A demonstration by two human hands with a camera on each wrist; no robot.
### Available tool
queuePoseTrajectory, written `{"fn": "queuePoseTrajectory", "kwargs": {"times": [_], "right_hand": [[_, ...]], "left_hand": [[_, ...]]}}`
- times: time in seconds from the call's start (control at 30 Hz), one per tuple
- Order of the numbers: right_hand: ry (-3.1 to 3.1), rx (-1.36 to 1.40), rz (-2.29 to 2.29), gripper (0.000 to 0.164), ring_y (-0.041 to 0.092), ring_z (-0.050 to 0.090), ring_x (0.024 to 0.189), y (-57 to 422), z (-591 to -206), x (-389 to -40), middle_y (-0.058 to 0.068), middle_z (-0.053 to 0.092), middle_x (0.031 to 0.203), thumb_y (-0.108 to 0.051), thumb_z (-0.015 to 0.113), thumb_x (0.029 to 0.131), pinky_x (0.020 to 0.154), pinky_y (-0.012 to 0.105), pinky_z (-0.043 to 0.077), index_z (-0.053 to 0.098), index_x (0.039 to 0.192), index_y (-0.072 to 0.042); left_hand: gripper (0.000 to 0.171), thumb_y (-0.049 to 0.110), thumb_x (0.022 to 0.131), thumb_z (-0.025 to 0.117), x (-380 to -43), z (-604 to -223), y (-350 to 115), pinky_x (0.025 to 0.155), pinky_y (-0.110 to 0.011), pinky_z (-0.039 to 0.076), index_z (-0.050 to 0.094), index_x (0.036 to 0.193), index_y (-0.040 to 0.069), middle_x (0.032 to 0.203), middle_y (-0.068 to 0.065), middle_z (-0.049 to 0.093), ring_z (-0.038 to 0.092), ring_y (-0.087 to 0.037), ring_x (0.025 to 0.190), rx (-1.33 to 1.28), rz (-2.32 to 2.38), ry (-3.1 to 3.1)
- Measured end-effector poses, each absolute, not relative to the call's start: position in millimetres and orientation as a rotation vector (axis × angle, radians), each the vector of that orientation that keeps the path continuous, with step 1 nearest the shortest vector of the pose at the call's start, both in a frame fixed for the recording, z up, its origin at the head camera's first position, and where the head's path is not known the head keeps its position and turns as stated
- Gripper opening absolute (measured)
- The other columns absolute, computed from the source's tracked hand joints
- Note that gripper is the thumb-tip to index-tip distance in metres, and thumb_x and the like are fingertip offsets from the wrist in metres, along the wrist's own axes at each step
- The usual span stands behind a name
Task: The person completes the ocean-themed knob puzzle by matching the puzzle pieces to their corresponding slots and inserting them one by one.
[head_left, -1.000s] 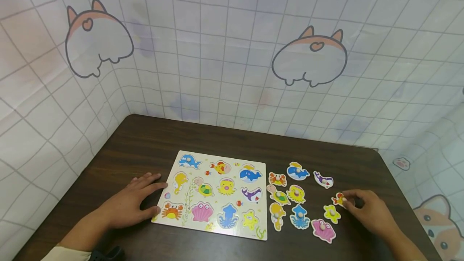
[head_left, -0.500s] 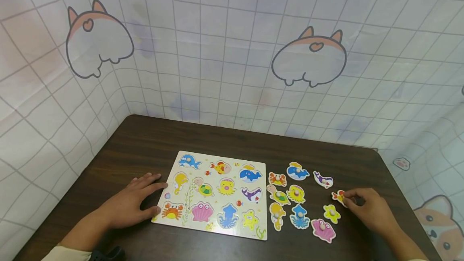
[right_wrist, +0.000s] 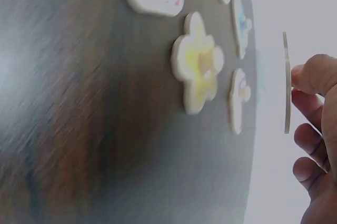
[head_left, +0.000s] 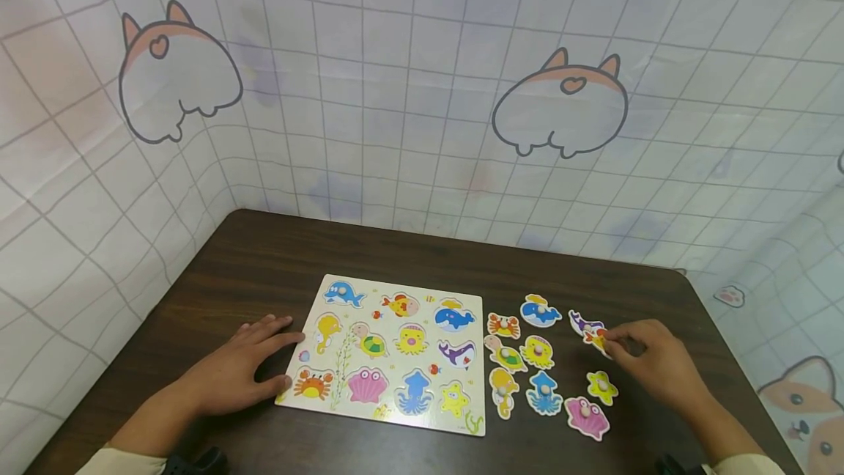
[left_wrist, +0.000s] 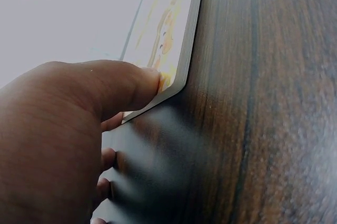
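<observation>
My left hand lies with spread fingers at the left side of a wooden puzzle board. Its thumb rests on the board's near corner in the left wrist view. Thumb and fingertips of my right hand pinch a red and yellow fish puzzle piece. The right wrist view shows the fish edge-on, raised over the table. In the head view it overlaps a purple whale piece. A yellow starfish piece and a pink shell piece lie nearer me.
Between board and right hand lie several knobbed pieces, among them a crab, a blue whale, a turtle, an octopus, a seahorse and a squid. A dolphin piece sits in the board. Patterned cloth surrounds the table.
My right hand has lifted the fish piece from beside the starfish and carried it up and left, over the purple whale piece. The left hand and the board have stayed put.
</observation>
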State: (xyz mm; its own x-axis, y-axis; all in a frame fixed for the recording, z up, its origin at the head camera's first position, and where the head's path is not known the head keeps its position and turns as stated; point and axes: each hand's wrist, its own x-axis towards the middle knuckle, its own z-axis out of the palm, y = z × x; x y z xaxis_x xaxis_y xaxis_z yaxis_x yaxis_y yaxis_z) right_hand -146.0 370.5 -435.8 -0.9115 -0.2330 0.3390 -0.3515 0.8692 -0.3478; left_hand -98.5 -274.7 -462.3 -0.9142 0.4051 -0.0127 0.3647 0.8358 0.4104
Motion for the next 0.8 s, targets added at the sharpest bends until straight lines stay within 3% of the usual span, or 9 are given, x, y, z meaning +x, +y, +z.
{"fn": "queuePoseTrajectory", "kwargs": {"times": [0.27, 0.43, 0.63, 0.8], "right_hand": [[-2.710, 0.546, 0.613, 0.020, 0.011, 0.052, 0.092, 344, -424, -154, -0.012, 0.064, 0.092, -0.008, 0.086, 0.082, 0.069, 0.036, 0.050, 0.077, 0.091, -0.025], [-2.693, 0.605, 0.660, 0.021, 0.013, 0.052, 0.087, 327, -419, -160, -0.012, 0.064, 0.092, -0.007, 0.085, 0.082, 0.065, 0.033, 0.049, 0.077, 0.090, -0.025], [-2.710, 0.649, 0.704, 0.020, 0.019, 0.055, 0.092, 305, -415, -165, -0.014, 0.062, 0.091, -0.007, 0.084, 0.083, 0.072, 0.042, 0.053, 0.077, 0.091, -0.024], [-2.747, 0.676, 0.737, 0.015, 0.023, 0.054, 0.091, 286, -415, -171, -0.009, 0.061, 0.094, -0.009, 0.082, 0.086, 0.070, 0.039, 0.050, 0.076, 0.093, -0.021]], "left_hand": [[0.066, 0.057, 0.093, 0.067, -98, -462, -275, 0.115, -0.070, 0.021, 0.054, 0.149, 0.025, 0.161, -0.011, 0.039, 0.029, -0.043, 0.149, 0.597, 0.624, 2.915], [0.066, 0.056, 0.093, 0.068, -98, -462, -274, 0.115, -0.069, 0.021, 0.054, 0.150, 0.025, 0.161, -0.012, 0.039, 0.029, -0.043, 0.149, 0.606, 0.630, 2.918], [0.065, 0.056, 0.094, 0.067, -98, -462, -274, 0.115, -0.069, 0.022, 0.054, 0.149, 0.025, 0.161, -0.012, 0.039, 0.030, -0.044, 0.148, 0.614, 0.628, 2.923], [0.066, 0.057, 0.094, 0.067, -98, -462, -274, 0.115, -0.069, 0.023, 0.054, 0.149, 0.025, 0.161, -0.012, 0.039, 0.030, -0.044, 0.148, 0.612, 0.617, 2.926]]}}
